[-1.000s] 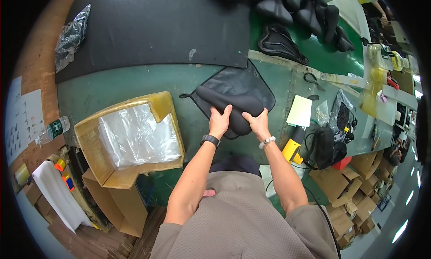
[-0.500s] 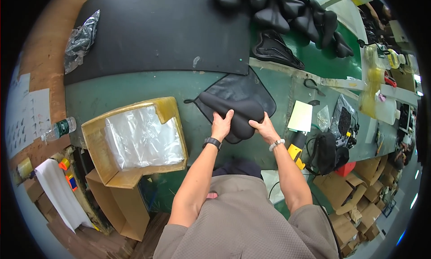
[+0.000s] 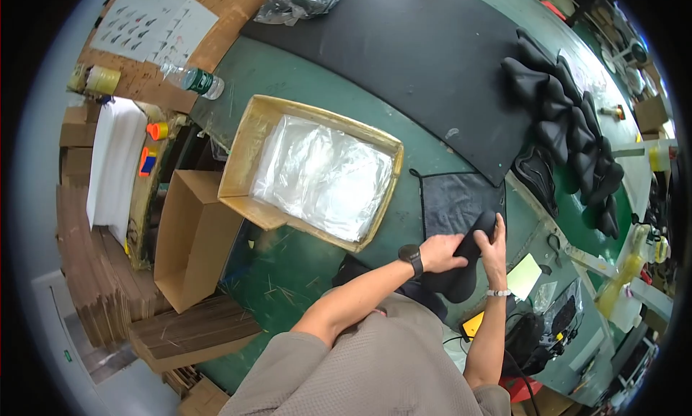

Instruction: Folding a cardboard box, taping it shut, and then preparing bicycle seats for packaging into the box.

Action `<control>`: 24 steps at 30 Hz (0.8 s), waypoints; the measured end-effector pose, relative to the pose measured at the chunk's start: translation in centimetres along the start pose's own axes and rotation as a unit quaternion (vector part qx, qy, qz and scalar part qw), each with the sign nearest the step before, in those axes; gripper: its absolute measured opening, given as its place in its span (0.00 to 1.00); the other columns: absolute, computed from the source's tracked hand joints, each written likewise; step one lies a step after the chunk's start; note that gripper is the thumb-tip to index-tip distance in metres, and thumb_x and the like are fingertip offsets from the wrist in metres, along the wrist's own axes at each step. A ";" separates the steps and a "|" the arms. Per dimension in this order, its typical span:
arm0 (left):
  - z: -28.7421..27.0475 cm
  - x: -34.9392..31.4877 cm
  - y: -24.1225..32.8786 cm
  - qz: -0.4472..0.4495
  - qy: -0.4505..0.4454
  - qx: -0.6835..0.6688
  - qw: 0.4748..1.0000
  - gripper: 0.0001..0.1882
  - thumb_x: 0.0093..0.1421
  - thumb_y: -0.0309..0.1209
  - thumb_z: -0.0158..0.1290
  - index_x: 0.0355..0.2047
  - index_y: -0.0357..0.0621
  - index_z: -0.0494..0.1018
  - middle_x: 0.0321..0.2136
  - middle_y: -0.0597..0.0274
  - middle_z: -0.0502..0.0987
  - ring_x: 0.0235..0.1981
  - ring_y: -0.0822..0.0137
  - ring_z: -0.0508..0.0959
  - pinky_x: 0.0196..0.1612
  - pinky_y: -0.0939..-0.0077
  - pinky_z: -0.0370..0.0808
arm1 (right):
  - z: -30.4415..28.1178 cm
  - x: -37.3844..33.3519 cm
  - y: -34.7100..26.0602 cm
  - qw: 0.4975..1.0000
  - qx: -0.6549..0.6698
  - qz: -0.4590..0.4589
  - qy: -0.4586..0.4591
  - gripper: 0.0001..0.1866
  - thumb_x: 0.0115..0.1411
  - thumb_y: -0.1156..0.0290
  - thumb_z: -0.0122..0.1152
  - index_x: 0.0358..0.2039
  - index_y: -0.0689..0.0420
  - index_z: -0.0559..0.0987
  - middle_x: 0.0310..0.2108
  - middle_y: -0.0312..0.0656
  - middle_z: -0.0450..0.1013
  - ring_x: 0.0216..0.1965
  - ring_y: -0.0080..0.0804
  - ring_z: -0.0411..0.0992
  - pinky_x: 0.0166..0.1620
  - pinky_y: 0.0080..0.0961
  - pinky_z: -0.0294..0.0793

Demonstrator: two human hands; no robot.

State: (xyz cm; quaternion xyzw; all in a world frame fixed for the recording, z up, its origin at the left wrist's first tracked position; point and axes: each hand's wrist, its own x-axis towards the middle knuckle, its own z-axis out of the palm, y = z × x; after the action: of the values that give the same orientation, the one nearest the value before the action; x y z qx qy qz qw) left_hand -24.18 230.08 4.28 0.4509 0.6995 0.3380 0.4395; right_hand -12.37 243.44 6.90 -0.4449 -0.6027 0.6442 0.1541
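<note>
A black bicycle saddle [image 3: 452, 280] is tilted up between my two hands, near my body at the bench's front edge. My right hand [image 3: 494, 249], with a beaded bracelet at its wrist, grips the upper, narrower part with thumb and fingers. My left hand [image 3: 441, 254], wearing a dark watch, is closed against the saddle's left side; some of its fingertips are hidden. Just beyond the saddle, a dark grey cloth [image 3: 450, 196] with a corner loop lies on the green bench.
Left of my hands stands an open cardboard box [image 3: 249, 121] with clear plastic bags [image 3: 317, 175]. More black saddles [image 3: 555, 103] lie at the far right beside a black mat [image 3: 389, 56]. A yellow-green note pad [image 3: 524, 274] is to my right, a plastic bottle [image 3: 202, 82] at far left.
My view has swung left. The saddle has been lifted off the cloth and turned from lying across it to a tilted, more upright hold nearer me, still in both hands.
</note>
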 end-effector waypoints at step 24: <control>-18.8 -14.6 -16.6 -0.260 0.423 0.074 0.865 0.15 0.66 0.36 0.45 0.39 0.37 0.76 0.38 0.43 0.78 0.42 0.42 0.76 0.45 0.53 0.71 | -2.1 -8.0 15.0 0.917 -0.164 0.071 0.357 0.30 0.59 0.61 0.67 0.56 0.63 0.69 0.43 0.45 0.75 0.42 0.37 0.76 0.48 0.31 0.75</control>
State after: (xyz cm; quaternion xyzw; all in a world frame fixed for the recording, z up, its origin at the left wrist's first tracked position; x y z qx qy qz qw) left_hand -43.99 209.04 1.62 0.0976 0.9333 0.3165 0.1390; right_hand -1.23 235.49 -3.39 -0.7062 -0.5717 0.3437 0.2373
